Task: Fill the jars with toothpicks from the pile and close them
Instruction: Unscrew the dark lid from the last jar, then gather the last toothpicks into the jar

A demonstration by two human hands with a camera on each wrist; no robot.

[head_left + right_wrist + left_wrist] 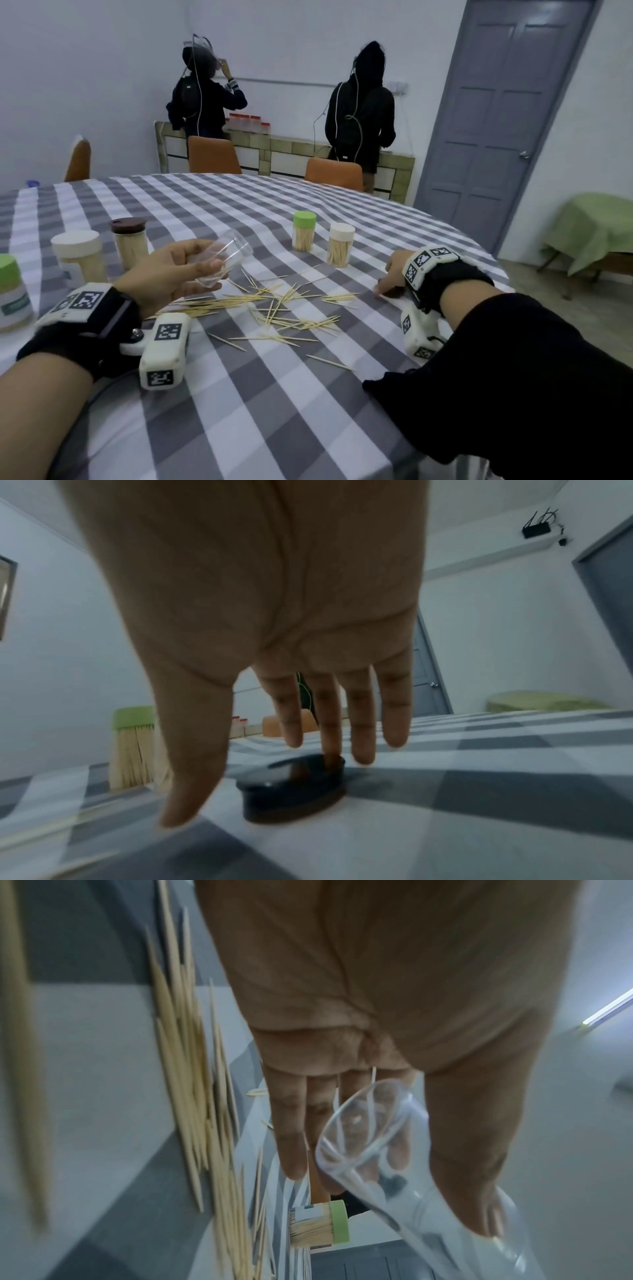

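My left hand grips an empty clear jar, tilted with its mouth away from me, just above the left end of the toothpick pile. In the left wrist view the clear jar lies between thumb and fingers, and toothpicks are spread on the cloth beside it. My right hand reaches down at the right of the pile. Its fingers are straight, and the middle one touches a dark brown lid lying on the tablecloth.
Closed, filled jars stand around: a green-lidded one and a cream-lidded one beyond the pile, and a brown-lidded one and a cream-lidded one at the left. Orange chairs and two people at a counter stand behind the table.
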